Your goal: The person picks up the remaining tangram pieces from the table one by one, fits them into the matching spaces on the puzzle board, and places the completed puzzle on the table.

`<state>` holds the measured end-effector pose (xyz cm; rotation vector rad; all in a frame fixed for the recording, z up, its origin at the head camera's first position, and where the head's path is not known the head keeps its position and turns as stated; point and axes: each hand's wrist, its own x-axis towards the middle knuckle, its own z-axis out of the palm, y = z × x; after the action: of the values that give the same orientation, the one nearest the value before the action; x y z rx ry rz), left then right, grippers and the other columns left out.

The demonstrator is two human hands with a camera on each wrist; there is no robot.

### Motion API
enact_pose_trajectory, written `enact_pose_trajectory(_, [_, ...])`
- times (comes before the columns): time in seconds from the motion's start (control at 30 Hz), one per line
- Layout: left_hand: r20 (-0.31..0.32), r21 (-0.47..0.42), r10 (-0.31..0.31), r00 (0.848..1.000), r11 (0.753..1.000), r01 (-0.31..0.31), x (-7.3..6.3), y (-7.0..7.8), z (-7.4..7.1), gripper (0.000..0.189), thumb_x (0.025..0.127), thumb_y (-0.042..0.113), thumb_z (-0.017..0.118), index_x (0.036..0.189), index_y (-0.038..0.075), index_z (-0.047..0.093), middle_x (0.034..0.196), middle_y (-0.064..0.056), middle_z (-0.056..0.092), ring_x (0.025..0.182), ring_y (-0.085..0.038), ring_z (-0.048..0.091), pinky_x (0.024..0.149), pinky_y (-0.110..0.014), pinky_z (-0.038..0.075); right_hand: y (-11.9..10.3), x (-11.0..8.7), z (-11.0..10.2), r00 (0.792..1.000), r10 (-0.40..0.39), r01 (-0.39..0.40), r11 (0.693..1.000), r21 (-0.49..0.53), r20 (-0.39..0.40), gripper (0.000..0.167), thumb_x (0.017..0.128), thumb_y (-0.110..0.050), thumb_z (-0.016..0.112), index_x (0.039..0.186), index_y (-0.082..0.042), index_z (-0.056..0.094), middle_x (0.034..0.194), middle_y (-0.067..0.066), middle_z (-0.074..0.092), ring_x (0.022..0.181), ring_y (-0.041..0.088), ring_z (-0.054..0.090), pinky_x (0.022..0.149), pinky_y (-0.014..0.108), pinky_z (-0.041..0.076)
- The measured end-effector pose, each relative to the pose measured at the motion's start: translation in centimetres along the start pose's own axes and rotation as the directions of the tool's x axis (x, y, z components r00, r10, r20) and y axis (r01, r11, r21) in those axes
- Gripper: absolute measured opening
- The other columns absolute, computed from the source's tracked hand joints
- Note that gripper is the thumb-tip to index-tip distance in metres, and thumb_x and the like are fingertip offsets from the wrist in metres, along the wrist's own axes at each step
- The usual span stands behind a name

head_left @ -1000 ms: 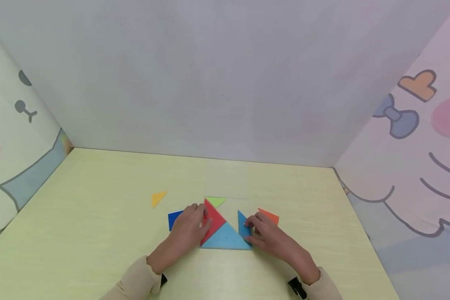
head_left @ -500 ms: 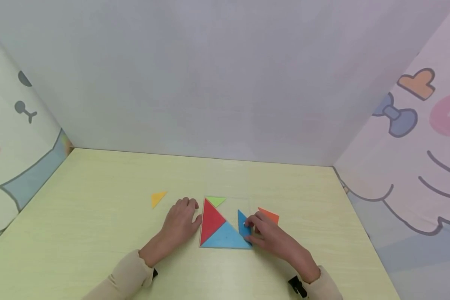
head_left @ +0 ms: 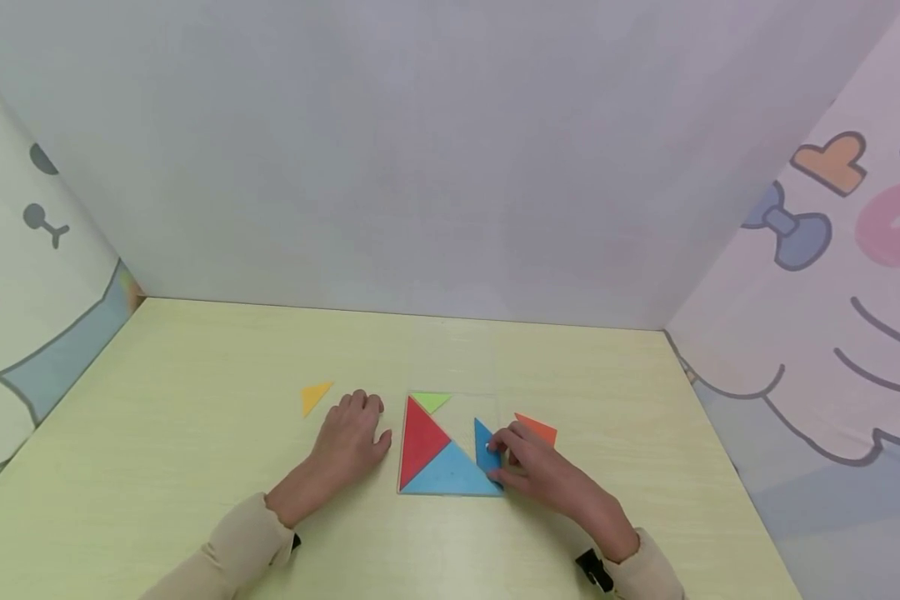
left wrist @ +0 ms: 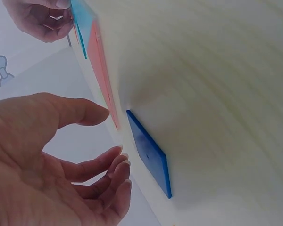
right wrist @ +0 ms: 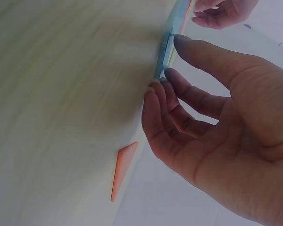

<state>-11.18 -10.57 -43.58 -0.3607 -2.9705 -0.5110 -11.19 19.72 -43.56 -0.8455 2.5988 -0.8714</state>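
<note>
My right hand (head_left: pixel 543 479) pinches a blue tangram parallelogram (head_left: pixel 483 446) between thumb and fingers, at the right side of a thin clear frame. Beneath its lower end lies the big light blue triangle (head_left: pixel 450 473), touching the big red triangle (head_left: pixel 422 446) along a slanted edge. A small green triangle (head_left: pixel 431 401) fills the frame's upper left corner. My left hand (head_left: pixel 347 440) hovers left of the frame, fingers relaxed and holding nothing. Close to its fingertips in the left wrist view lies a dark blue tangram piece (left wrist: pixel 148 153), hidden by the hand in the head view.
A yellow triangle (head_left: pixel 315 397) lies on the table (head_left: pixel 217 400) beyond my left hand. Just past my right hand is an orange triangle (head_left: pixel 537 428), partly covered. Grey and cartoon-printed panels (head_left: pixel 435 167) enclose the table at the back and sides.
My left hand has come off the red triangle and moved left over the dark blue piece. My right hand stays in place with the blue parallelogram.
</note>
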Motion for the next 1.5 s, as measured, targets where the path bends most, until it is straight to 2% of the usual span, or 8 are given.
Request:
enact_pose_trajectory(0.4, [0.061, 0.017, -0.003, 0.998, 1.000, 0.002, 0.0, -1.3, -0.3, 0.039, 0.084, 0.019, 0.085, 0.108, -0.001, 0.062, 0.100, -0.015, 0.058, 0.092, -0.029, 0.053, 0.078, -0.043, 0.049, 0.1, 0.0, 0.1, 1.000, -0.002, 0.002, 1.000, 0.003, -0.006, 0.022, 0.095, -0.011, 0.074, 0.112, -0.005, 0.062, 0.105, 0.002, 0.054, 0.088, 0.015, 0.053, 0.077, 0.026, 0.050])
enact_pose_trajectory(0.53, [0.095, -0.001, -0.010, 0.995, 1.000, 0.011, -0.2, -1.6, -0.6, 0.038, 0.084, 0.018, 0.084, 0.109, 0.000, 0.061, 0.101, -0.015, 0.058, 0.093, -0.029, 0.054, 0.077, -0.044, 0.049, 0.1, 0.0, 0.1, 1.000, 0.001, -0.001, 1.000, 0.002, -0.006, 0.022, 0.095, -0.011, 0.074, 0.112, -0.005, 0.062, 0.105, 0.002, 0.054, 0.088, 0.014, 0.052, 0.077, 0.026, 0.050])
enact_pose_trajectory(0.77, [0.175, -0.030, -0.042, 0.984, 0.998, 0.048, -0.4, -1.8, -1.2, 0.043, 0.084, 0.018, 0.082, 0.113, -0.002, 0.058, 0.104, -0.017, 0.055, 0.094, -0.030, 0.052, 0.072, -0.046, 0.052, 0.1, -0.1, 0.1, 1.000, -0.003, 0.003, 1.000, 0.000, 0.003, 0.023, 0.096, -0.012, 0.074, 0.114, -0.005, 0.061, 0.107, 0.002, 0.054, 0.088, 0.016, 0.052, 0.077, 0.026, 0.050])
enact_pose_trajectory(0.93, [0.219, -0.047, -0.038, 0.975, 0.998, 0.050, -0.3, -1.9, -1.5, 0.045, 0.086, 0.016, 0.080, 0.116, -0.005, 0.055, 0.106, -0.018, 0.053, 0.096, -0.031, 0.050, 0.075, -0.045, 0.056, 0.1, -0.1, 0.1, 1.000, -0.005, 0.005, 1.000, -0.001, 0.004, 0.023, 0.096, -0.011, 0.073, 0.114, -0.005, 0.061, 0.106, 0.002, 0.053, 0.088, 0.016, 0.052, 0.077, 0.026, 0.049])
enact_pose_trajectory(1.17, [0.277, -0.112, -0.040, 0.960, 0.991, 0.074, -0.1, -2.1, -1.7, 0.036, 0.089, 0.012, 0.078, 0.110, -0.003, 0.053, 0.099, -0.013, 0.049, 0.094, -0.028, 0.046, 0.078, -0.041, 0.050, 0.2, -0.1, 0.1, 1.000, -0.017, 0.017, 1.000, 0.003, 0.003, 0.023, 0.096, -0.011, 0.073, 0.114, -0.005, 0.060, 0.106, 0.002, 0.053, 0.088, 0.016, 0.052, 0.077, 0.026, 0.049])
enact_pose_trajectory(1.33, [0.302, -0.132, -0.036, 0.953, 0.988, 0.079, 0.0, -2.2, -1.9, 0.034, 0.090, 0.013, 0.078, 0.109, -0.001, 0.054, 0.098, -0.011, 0.049, 0.094, -0.027, 0.045, 0.077, -0.039, 0.047, 0.3, -0.1, 0.1, 1.000, -0.003, 0.003, 1.000, 0.012, 0.012, 0.022, 0.096, -0.012, 0.072, 0.114, -0.005, 0.061, 0.107, 0.003, 0.053, 0.088, 0.014, 0.051, 0.077, 0.026, 0.049])
enact_pose_trajectory(1.5, [0.311, -0.127, -0.022, 0.950, 0.990, 0.065, -0.2, -2.1, -2.1, 0.043, 0.087, 0.017, 0.082, 0.114, -0.001, 0.054, 0.101, -0.012, 0.050, 0.097, -0.028, 0.046, 0.078, -0.041, 0.050, 0.3, -0.2, 0.0, 1.000, 0.002, -0.002, 1.000, 0.011, 0.015, 0.022, 0.097, -0.012, 0.072, 0.114, -0.005, 0.060, 0.108, 0.003, 0.053, 0.087, 0.014, 0.050, 0.077, 0.026, 0.049])
